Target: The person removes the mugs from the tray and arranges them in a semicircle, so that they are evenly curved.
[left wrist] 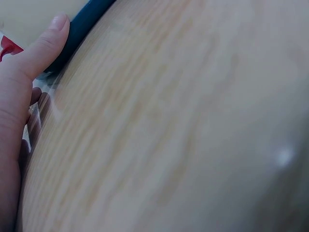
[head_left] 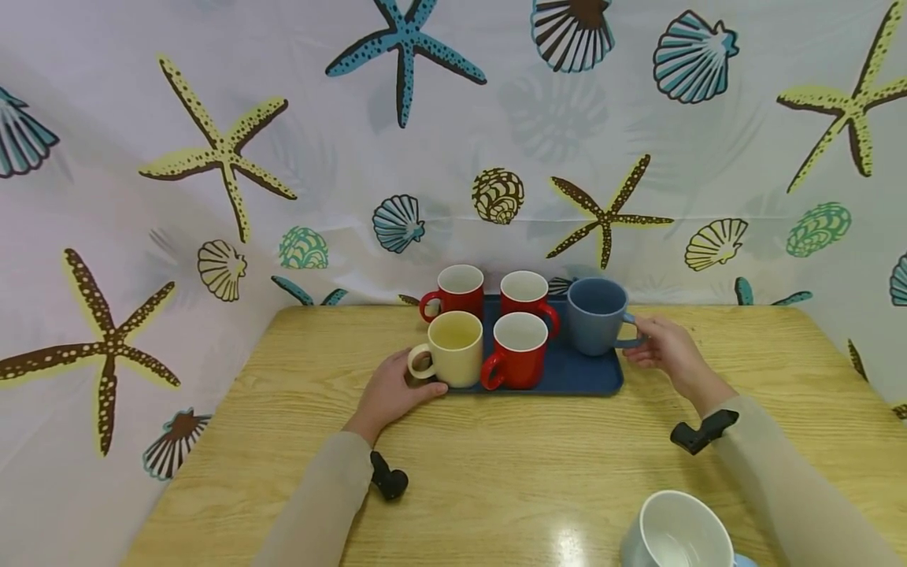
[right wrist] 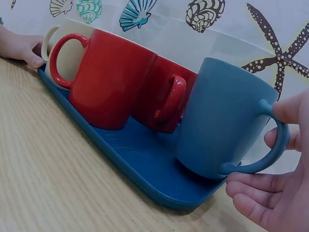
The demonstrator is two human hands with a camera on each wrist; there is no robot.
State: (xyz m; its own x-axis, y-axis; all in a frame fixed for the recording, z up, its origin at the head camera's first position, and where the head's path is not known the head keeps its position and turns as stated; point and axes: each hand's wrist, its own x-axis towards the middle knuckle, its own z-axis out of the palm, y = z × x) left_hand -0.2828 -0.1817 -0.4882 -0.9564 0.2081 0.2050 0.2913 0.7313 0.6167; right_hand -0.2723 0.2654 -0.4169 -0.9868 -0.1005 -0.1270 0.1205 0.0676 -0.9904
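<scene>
A dark blue tray [head_left: 581,378] lies on the wooden table and carries several mugs. At its right end is a blue mug [head_left: 595,319], upright on or just over the tray. My right hand [head_left: 664,350] pinches that mug's handle [right wrist: 277,145] between thumb and fingers. My left hand [head_left: 400,394] holds the tray's left end, thumb along the front edge beside the cream mug [head_left: 457,358]; its other fingers are partly hidden. Red mugs stand on the tray: one at front [head_left: 520,358], one behind it [head_left: 523,293], and one at back left [head_left: 464,293].
A mug with a white inside [head_left: 683,531] and a light blue handle stands near the front right of the table [head_left: 496,472], cut off by the frame. Behind the table hangs a white cloth [head_left: 453,157] printed with starfish and shells.
</scene>
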